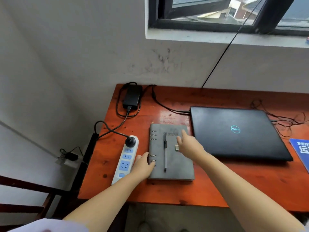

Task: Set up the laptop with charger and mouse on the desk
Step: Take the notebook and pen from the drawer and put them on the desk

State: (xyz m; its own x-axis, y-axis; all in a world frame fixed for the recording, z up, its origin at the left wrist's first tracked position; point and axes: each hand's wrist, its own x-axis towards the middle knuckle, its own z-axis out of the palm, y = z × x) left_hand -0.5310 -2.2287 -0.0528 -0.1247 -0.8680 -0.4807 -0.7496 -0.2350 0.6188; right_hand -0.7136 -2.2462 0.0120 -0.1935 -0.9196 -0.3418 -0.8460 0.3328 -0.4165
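A black laptop (237, 133) lies closed on the orange desk (217, 186), right of centre. Its black charger brick (132, 97) rests at the back left corner; one cable runs to the laptop's left edge, the other ends in a plug (130, 141) seated in a white power strip (125, 159). A grey ring notebook (173, 164) with a pen (165, 153) on it lies between strip and laptop. My left hand (142, 166) rests on the notebook's left edge, fingers apart. My right hand (189, 144) reaches over the notebook's upper right, fingers spread. No mouse is visible.
A blue pad (301, 151) shows at the right edge of the desk. Thin dark wires (287, 119) lie tangled behind the laptop. A black cable (222, 54) runs up the wall to the window. A dark wooden frame (25, 191) stands left of the desk.
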